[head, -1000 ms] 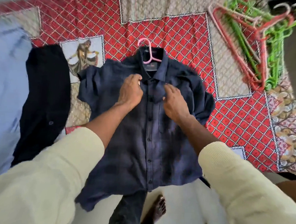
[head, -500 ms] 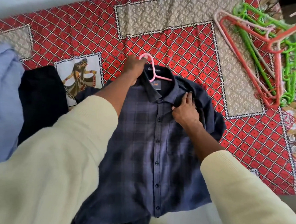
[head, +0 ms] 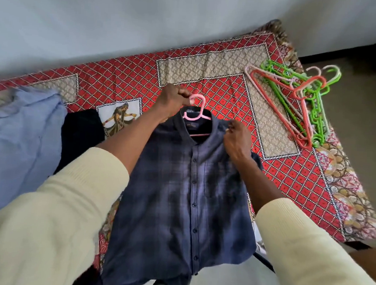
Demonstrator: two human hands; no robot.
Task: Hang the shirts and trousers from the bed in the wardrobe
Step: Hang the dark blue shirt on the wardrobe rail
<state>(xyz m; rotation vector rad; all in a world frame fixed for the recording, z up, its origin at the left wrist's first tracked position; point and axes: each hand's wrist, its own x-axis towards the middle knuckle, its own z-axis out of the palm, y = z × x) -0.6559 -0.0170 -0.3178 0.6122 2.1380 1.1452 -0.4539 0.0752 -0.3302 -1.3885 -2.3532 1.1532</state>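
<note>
The bed point(head: 208, 88) is covered by a red diamond-patterned spread with beige panels. Toward its left edge a light blue garment point(head: 20, 136) is spread, and a black garment point(head: 82, 131) lies just beside it. The dark blue checked shirt point(head: 186, 186) is held over the bed's near edge, buttoned and with its hem hanging past that edge. Near the right edge a pile of green, red and pale hangers point(head: 299, 103) is heaped. The left hand point(head: 174, 102) is closed round the hook of the pink hanger point(head: 195, 112), which is seated inside the collar. The shirt's shoulder fabric is pinched by the curled fingers of the right hand point(head: 235, 138).
</note>
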